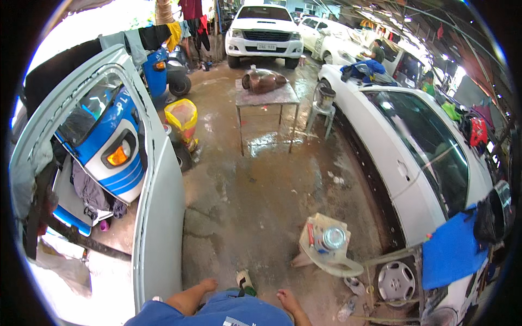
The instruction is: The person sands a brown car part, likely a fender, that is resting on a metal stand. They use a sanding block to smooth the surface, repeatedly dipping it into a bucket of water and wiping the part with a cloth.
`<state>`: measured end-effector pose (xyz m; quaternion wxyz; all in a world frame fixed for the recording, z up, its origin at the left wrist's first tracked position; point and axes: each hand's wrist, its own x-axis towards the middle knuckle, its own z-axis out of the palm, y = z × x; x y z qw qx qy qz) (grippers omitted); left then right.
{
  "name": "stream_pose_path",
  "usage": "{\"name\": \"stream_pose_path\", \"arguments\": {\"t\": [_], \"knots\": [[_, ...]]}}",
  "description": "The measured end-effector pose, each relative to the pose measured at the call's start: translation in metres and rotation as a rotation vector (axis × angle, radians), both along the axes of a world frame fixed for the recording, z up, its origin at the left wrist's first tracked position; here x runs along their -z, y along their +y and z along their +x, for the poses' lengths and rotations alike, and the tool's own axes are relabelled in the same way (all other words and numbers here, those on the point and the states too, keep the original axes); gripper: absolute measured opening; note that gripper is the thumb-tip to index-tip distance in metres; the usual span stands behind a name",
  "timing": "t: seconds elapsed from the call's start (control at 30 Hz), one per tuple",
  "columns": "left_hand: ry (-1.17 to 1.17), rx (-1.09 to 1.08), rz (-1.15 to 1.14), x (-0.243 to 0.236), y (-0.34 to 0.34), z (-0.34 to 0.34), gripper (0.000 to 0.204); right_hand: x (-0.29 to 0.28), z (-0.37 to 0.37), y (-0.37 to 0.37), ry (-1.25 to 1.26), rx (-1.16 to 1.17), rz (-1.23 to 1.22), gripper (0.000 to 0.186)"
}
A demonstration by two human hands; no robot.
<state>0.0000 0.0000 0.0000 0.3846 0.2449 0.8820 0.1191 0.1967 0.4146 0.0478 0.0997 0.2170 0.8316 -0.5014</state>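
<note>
Okay, reads like a between-steps moment to me: nothing being worked by hand, no step I can confirm done, and what's left I can't judge from this view.

Hands: left hand and right hand hang either side of the blue shirt. Fingers seem loosely curled, but too small to say how far spread. I see nothing held or touched; a grip on something tiny I can't rule out.

Grey door stands upright at left, near the left hand but apart. Surface looks plain; can't tell if it's finished. Pale stool sits forward-right of the right hand, apart, carrying a clear tub with a red item beside it. Hubcap is right of the stool.

Farther: white car along the right; desk mid-floor, brown part on top. Past that, white pickup, nose toward me.
</note>
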Motion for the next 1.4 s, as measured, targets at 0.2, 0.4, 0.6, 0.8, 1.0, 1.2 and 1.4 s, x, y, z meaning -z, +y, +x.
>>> {"name": "stream_pose_path", "arguments": {"t": [0.2,0.4,0.6,0.8,1.0,1.2,1.4], "knots": [[0.166,0.293,-0.082,-0.016,0.029,-0.159,0.041,-0.064,-0.205,0.061,0.192,0.073,-0.033,0.023],[-0.024,-0.203,0.034,-0.037,0.076,-0.212,0.043,-0.064,-0.284,0.124,0.079,0.108,-0.018,0.021],[-0.04,-0.232,0.046,-0.035,0.088,-0.332,0.043,-0.009,-0.353,0.161,-0.066,0.505,-0.519,0.02],[-0.265,-0.447,0.148,-0.049,0.17,-0.476,0.036,0.002,-0.5,0.266,-0.015,0.385,-0.21,0.02],[-0.143,-0.436,0.29,-0.048,0.221,-0.59,0.028,-0.134,-0.724,0.336,0.23,0.159,-0.025,0.023],[-0.291,-0.099,-0.037,-0.021,0.343,-0.702,0.029,-0.134,-0.862,0.411,0.103,-0.066,-0.108,0.029],[-0.255,-0.137,-0.12,-0.019,0.431,-0.862,0.031,-0.003,-0.879,0.49,-0.432,-0.234,0.106,0.03]]}}
